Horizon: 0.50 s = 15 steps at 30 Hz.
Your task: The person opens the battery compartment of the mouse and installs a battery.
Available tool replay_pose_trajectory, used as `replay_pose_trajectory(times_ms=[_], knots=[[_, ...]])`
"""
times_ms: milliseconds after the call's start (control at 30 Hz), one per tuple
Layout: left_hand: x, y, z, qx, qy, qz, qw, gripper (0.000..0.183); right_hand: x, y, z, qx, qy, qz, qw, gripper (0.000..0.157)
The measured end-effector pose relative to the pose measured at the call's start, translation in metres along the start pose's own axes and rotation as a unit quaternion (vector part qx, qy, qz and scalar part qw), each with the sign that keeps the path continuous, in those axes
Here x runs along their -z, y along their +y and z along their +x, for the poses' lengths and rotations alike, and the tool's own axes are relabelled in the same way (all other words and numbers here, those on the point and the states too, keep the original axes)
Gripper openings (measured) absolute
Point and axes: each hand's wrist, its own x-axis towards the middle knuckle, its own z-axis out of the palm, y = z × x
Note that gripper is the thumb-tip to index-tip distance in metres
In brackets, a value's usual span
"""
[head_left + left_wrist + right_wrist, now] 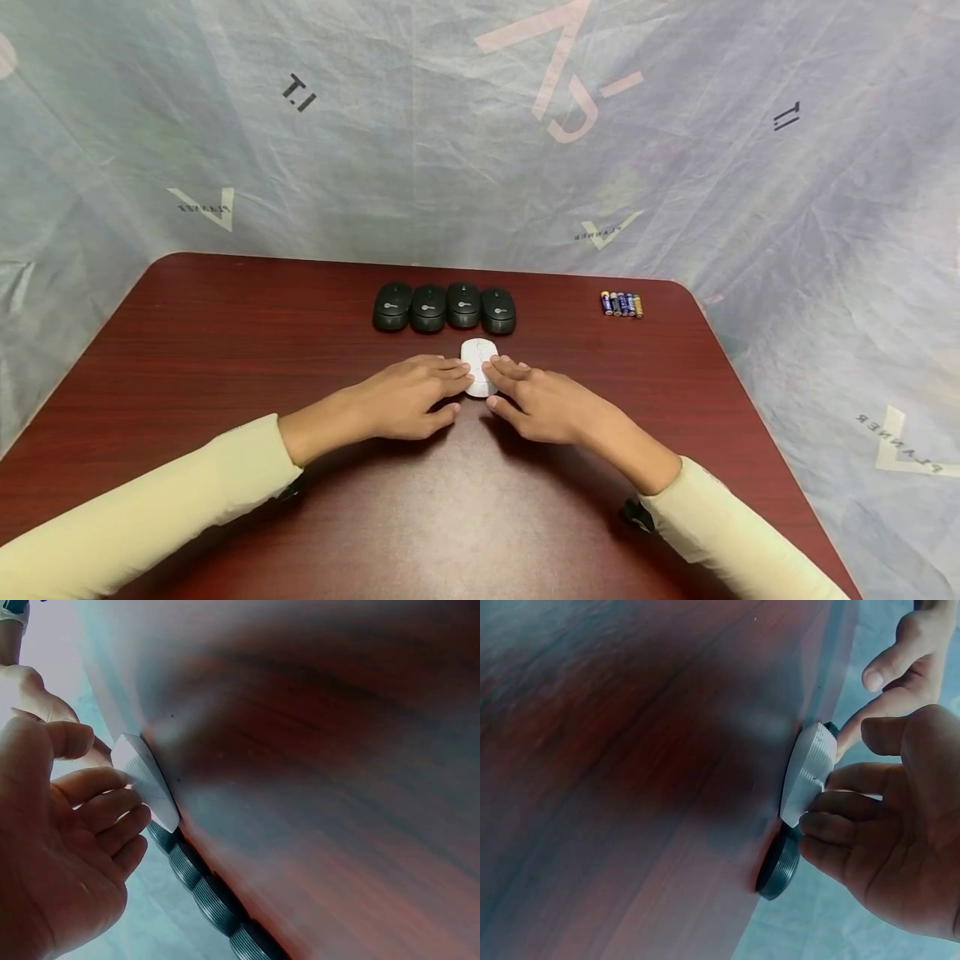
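A white computer mouse [478, 385] lies on the dark red table between the two hands. My left hand [408, 396] reaches in from the left, its nearly straight fingertips at the mouse's left side. From the right, my right hand [551, 404] lays its extended fingertips on the mouse's right side and top. Both thumbs stand apart from the mouse, nearer the body. In the left wrist view the white mouse [146, 780] sits against the left fingertips; the right wrist view has the mouse [808, 772] beside the right fingertips.
Several black computer mice [428, 309] stand in a row just behind the white one. Several small batteries [622, 304] lie side by side at the table's back right. The table [225, 333] ends at a hanging grey printed sheet [420, 150].
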Motion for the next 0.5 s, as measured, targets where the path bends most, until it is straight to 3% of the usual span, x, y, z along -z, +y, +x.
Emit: replay_pose_trajectory(times_ms=[500], knots=[[0.003,-0.008,-0.023,0.003,0.019,0.014,0.9997,0.048,-0.003,-0.017,0.015,0.016,-0.012,0.007,1.0,0.065]])
